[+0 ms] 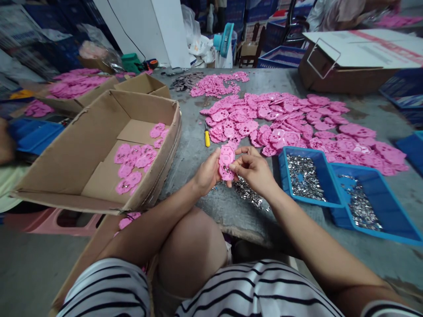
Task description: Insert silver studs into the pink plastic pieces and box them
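Observation:
A flat pink plastic piece (226, 155) with small metal bits on its lower part is held up over the table edge. My left hand (209, 171) grips it by its left side. The thumb and fingers of my right hand (251, 169) are pinched at its lower right, by the metal bits; whether they hold a small part is too fine to see. Below my hands lies a loose heap of small shiny metal parts (248, 193). Just beyond them spreads a large pile of similar pink pieces (284, 119).
A cardboard box (102, 176) with several pink pieces stands at left. Two blue trays (333, 193) of metal parts sit at right. A yellow-handled tool (207, 138) lies before the pile. Smaller pink parts (214, 85) and a closed carton (350, 75) are farther back.

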`<state>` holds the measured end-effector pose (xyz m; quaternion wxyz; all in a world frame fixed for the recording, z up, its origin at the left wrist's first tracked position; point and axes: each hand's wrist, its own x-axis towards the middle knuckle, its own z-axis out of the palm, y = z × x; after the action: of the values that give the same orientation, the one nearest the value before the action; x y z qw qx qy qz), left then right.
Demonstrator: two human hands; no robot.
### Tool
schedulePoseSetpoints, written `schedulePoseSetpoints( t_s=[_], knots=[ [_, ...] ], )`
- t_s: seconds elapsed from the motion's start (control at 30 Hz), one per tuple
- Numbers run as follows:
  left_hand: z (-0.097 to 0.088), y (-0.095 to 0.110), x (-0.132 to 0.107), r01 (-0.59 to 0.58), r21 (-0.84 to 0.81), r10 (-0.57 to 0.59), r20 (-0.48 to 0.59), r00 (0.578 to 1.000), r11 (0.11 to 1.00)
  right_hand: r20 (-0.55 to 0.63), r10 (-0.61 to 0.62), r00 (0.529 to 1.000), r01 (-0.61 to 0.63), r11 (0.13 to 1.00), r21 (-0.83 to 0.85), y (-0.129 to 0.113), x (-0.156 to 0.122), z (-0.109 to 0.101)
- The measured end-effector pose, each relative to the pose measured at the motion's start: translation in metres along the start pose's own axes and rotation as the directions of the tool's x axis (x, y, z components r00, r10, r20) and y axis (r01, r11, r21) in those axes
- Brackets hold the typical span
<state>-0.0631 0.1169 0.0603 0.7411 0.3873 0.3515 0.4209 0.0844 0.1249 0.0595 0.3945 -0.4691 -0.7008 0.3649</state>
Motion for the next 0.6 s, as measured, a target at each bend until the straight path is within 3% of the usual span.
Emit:
schedulePoseSetpoints(
  t_s=[0.2,0.37,0.47,0.6],
  knots=[
    [0.002,0.003,-0.001,-0.008,0.006,0.008,-0.002,1.000,1.000,-0.066,0.003,0.998,0.001,0.998,0.065,0.006,-0.002,0.007],
    [0.003,0.003,-0.001,0.013,-0.011,-0.013,0.008,1.000,1.000,-0.064,0.072,0.995,-0.050,0.955,0.293,0.012,-0.005,0.013],
    [0.000,0.001,-0.003,-0.014,0.012,0.013,0.044,0.999,1.000,-0.162,0.084,0.983,-0.028,0.945,0.326,0.016,0.000,-0.004],
    [-0.002,-0.002,-0.006,-0.067,0.117,0.068,-0.003,0.998,0.991,-0.400,0.169,0.901,-0.110,0.980,0.168,0.034,0.013,-0.049]
  ],
)
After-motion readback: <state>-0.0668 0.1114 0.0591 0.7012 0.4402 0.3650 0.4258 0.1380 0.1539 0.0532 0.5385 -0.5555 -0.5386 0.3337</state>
